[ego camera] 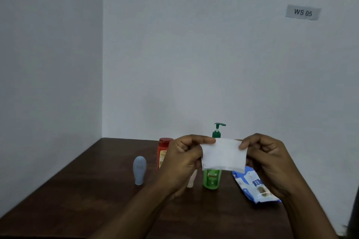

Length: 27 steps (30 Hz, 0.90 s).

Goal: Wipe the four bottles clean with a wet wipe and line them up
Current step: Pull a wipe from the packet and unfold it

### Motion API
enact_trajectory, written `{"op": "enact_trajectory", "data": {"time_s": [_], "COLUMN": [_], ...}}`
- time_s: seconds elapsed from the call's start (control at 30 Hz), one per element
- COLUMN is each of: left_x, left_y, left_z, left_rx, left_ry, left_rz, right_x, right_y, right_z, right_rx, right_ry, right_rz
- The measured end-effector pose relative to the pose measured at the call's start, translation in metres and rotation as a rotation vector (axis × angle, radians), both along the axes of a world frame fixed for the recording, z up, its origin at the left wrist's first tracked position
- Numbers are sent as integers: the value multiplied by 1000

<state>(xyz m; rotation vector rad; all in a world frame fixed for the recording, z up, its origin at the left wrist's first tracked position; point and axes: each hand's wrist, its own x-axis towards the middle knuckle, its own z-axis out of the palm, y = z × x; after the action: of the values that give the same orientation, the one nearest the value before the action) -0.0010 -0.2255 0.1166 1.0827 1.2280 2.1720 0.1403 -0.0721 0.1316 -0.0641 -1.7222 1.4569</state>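
Note:
A white wet wipe (223, 155) is stretched flat between both hands above the table. My left hand (184, 158) pinches its left edge and my right hand (270, 158) pinches its right edge. Behind the wipe stands a green pump bottle (212, 178), its pump head showing above the wipe. A red bottle (162, 151) stands upright further back, partly hidden by my left hand. A blue-grey bottle (139, 170) stands alone at the left. A pale bottle (191, 179) is mostly hidden behind my left hand.
A blue and white wipes pack (252, 186) lies on the dark wooden table (77, 196) under my right hand. The table sits in a corner of pale walls. A label reading WS 05 (303, 12) is on the right wall.

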Motion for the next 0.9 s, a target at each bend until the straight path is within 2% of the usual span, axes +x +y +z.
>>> {"op": "enact_trajectory", "data": {"time_s": [0.23,0.37,0.43,0.5,0.67,0.77,0.9], "left_x": [-1,-1,-8,-19,-31,-40,-49], "left_y": [-4,0,5,8,11,22,42], "left_z": [3,-11,-27,-48,-87,-91,-89], "left_rx": [-27,-150,-258,-385,-541,-576,-618], "left_ry": [5,126,114,147,193,210,334], "left_rz": [-111,-36,-29,-13,-136,-144,-176], "right_x": [3,-6,-14,-20,-21,-24,-35], "right_y": [7,-12,-19,-25,-26,-21,-19], "right_z": [-3,-30,-60,-88,-129,-141,-150], "right_rx": [-112,-525,-804,-965,-913,-920,-960], "right_ry": [52,284,266,119,-120,-123,-72], "right_rz": [79,394,477,498,395,371,250]}}
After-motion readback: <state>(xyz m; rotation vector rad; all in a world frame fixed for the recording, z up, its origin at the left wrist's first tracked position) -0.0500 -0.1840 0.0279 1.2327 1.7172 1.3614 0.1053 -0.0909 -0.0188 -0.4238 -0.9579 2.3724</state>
